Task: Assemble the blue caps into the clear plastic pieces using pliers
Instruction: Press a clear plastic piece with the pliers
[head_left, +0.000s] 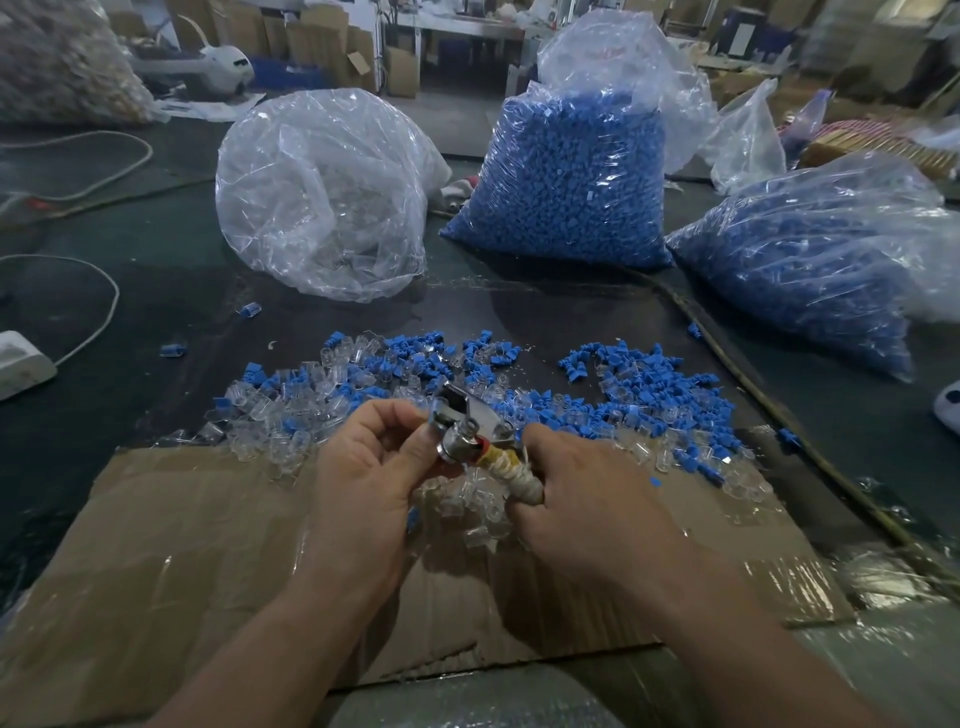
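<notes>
Gripping the pliers (470, 423) by the whitish taped handle with the right hand (587, 499), fingers curled right round it, and pinching at the shiny metal head with the thumb and fingertips of the left hand (363, 467). Honestly can't tell whether anything sits between the jaws, mostly hidden behind the left fingertips and blurry on top of that. Holding the lot just over the near edge of a mixed heap: blue caps (654, 387) mostly beyond and right of the right hand, clear plastic pieces (260, 415) mostly beyond and left of the left hand, plus a few clear ones directly under both hands on the cardboard sheet (171, 545). Well beyond the hands, three bags: clear bag (322, 192) past the left hand with clear pieces in the bottom, blue-filled bag (571, 176) straight ahead, second blue-filled bag (800, 260) out past the right hand. Faint reddish print on another clear bag (608, 52) further back, too blurred to read. Way off left of the left hand, a white block (21, 364) cut off by the frame edge, white cord (98, 322) looping away from it. Dark rope or cable (753, 395) slanting along the right side of the heap. For elbow room: plain cardboard left of the left wrist, and a stretch of dark tabletop (130, 249) between heap and bags.
</notes>
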